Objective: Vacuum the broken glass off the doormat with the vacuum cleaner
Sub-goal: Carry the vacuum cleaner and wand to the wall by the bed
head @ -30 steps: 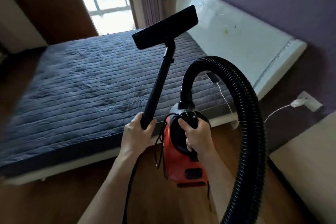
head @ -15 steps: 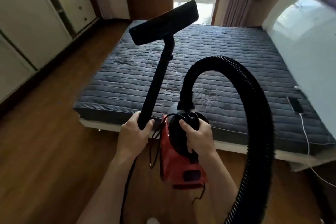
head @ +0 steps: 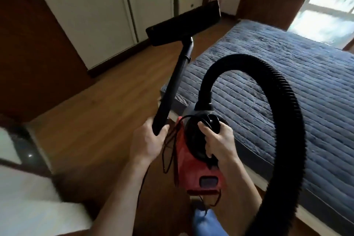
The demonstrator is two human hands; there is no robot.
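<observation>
Black plastic fills both of my grips: my left hand (head: 148, 144) is wrapped around the lower end of one wand (head: 173, 86), my right hand (head: 220, 142) is clenched on the handle of one red vacuum cleaner (head: 193, 170), carried clear of the wood floor (head: 92, 120). One floor nozzle (head: 183, 23) tops the wand, raised and tilted. One ribbed hose (head: 283, 113) arches rightward over one quilted mattress (head: 297, 82). No doormat or glass in view.

The black hose (head: 283, 120) runs off the bottom edge; the white furniture (head: 28, 203) at left is blurred
</observation>
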